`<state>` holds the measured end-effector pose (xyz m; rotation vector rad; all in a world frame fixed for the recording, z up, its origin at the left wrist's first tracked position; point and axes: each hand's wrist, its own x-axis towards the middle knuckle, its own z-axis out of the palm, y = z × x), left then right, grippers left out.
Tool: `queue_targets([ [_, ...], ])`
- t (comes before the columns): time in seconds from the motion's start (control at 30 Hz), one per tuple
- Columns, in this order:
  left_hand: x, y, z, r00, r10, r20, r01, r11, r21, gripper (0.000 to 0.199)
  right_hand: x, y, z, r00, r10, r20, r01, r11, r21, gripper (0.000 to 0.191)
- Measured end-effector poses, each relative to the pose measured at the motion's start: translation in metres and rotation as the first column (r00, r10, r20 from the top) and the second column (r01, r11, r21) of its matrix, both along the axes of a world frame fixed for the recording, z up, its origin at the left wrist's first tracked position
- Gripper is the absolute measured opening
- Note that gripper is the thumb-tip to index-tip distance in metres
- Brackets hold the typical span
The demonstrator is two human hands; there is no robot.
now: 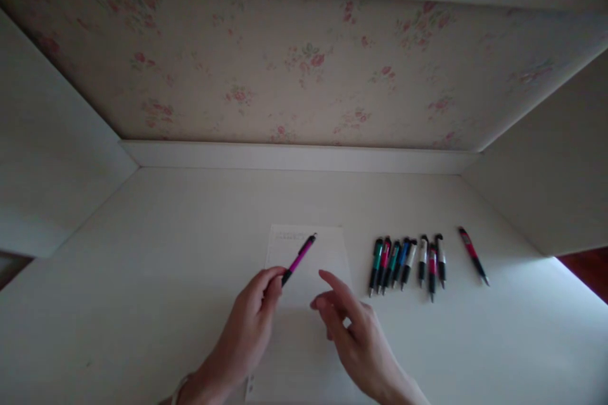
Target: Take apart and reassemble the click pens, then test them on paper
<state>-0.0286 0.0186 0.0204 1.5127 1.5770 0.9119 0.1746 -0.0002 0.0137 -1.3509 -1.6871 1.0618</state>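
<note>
A purple and black pen (300, 257) points up and to the right, its lower end between the thumb and fingers of my left hand (251, 310). My right hand (354, 335) is just to the right, fingers apart and partly curled, with nothing in it and not touching the pen. Beneath both hands lies a white sheet of paper (308, 342) with faint writing near its top edge. To the right of the paper several pens (393, 264) in green, red, blue and white lie side by side in a row.
A single red and black pen (474, 255) lies slanted, apart at the far right. The white desk (166, 253) has side panels (52, 114) at left and right, and a floral-patterned back wall (304, 76) behind a low white ledge (304, 157).
</note>
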Motion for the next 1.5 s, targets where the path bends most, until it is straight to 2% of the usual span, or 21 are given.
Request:
queue_targets([
  [0.13, 0.024, -0.019, -0.012, 0.96, -0.117, 0.253, 0.138, 0.988, -0.067, 0.03, -0.016, 0.007, 0.006, 0.995, -0.004, -0.097, -0.002, 0.998, -0.06, 0.041],
  [0.2, 0.026, -0.023, -0.02, 0.909, -0.147, 0.39, 0.22, 0.964, -0.15, 0.037, -0.023, 0.008, 0.006, 0.995, -0.007, -0.099, 0.003, 0.999, -0.033, 0.037],
  [0.3, 0.027, -0.025, -0.026, 0.849, -0.178, 0.498, 0.296, 0.94, -0.169, 0.042, -0.027, 0.005, 0.002, 0.993, -0.004, -0.115, 0.007, 1.0, 0.022, 0.03],
  [0.43, 0.025, -0.024, -0.025, 0.845, -0.242, 0.476, 0.367, 0.911, -0.188, 0.04, -0.022, -0.001, -0.008, 0.968, -0.117, -0.22, 0.115, 0.993, -0.019, 0.025],
  [0.57, 0.023, -0.025, -0.018, 0.885, -0.291, 0.364, 0.386, 0.895, -0.223, 0.032, -0.012, 0.003, -0.01, 0.879, -0.314, -0.358, 0.288, 0.949, -0.125, 0.027],
  [0.63, 0.023, -0.025, -0.013, 0.898, -0.302, 0.321, 0.384, 0.893, -0.234, 0.03, -0.009, 0.006, -0.009, 0.838, -0.36, -0.411, 0.321, 0.933, -0.163, 0.03],
  [0.7, 0.024, -0.024, -0.008, 0.904, -0.306, 0.299, 0.38, 0.895, -0.232, 0.031, -0.009, 0.007, -0.011, 0.831, -0.36, -0.424, 0.308, 0.933, -0.187, 0.032],
  [0.83, 0.025, -0.021, -0.002, 0.895, -0.365, 0.257, 0.42, 0.884, -0.206, 0.027, -0.013, -0.002, -0.021, 0.884, -0.263, -0.386, 0.184, 0.956, -0.23, 0.035],
  [0.9, 0.024, -0.021, -0.001, 0.894, -0.386, 0.226, 0.429, 0.884, -0.187, 0.025, -0.015, -0.007, -0.022, 0.868, -0.243, -0.433, 0.151, 0.96, -0.237, 0.05],
  [1.0, 0.022, -0.022, -0.002, 0.895, -0.422, 0.148, 0.443, 0.881, -0.168, 0.024, -0.016, -0.006, -0.011, 0.75, -0.28, -0.599, 0.121, 0.949, -0.292, 0.078],
  [1.03, 0.022, -0.022, -0.001, 0.891, -0.44, 0.11, 0.453, 0.875, -0.168, 0.023, -0.016, -0.004, -0.005, 0.692, -0.303, -0.655, 0.09, 0.936, -0.339, 0.076],
  [1.1, 0.022, -0.024, -0.001, 0.88, -0.473, 0.042, 0.473, 0.864, -0.172, 0.021, -0.017, 0.002, 0.008, 0.546, -0.355, -0.759, 0.001, 0.906, -0.422, 0.047],
  [1.17, 0.023, -0.025, -0.002, 0.872, -0.489, 0.011, 0.484, 0.861, -0.156, 0.018, -0.018, 0.007, 0.018, 0.382, -0.396, -0.835, -0.139, 0.868, -0.476, 0.046],
  [1.23, 0.024, -0.026, -0.003, 0.867, -0.499, 0.004, 0.496, 0.86, -0.119, 0.018, -0.019, 0.01, 0.024, 0.271, -0.424, -0.864, -0.234, 0.842, -0.487, 0.047],
  [1.33, 0.025, -0.028, -0.008, 0.86, -0.51, -0.022, 0.509, 0.86, -0.05, 0.018, -0.019, 0.01, 0.025, 0.217, -0.398, -0.891, -0.29, 0.845, -0.449, 0.047],
  [1.5, 0.023, -0.03, -0.011, 0.853, -0.522, 0.024, 0.523, 0.852, -0.043, 0.019, -0.017, 0.009, 0.022, 0.22, -0.369, -0.903, -0.308, 0.852, -0.423, 0.057],
])
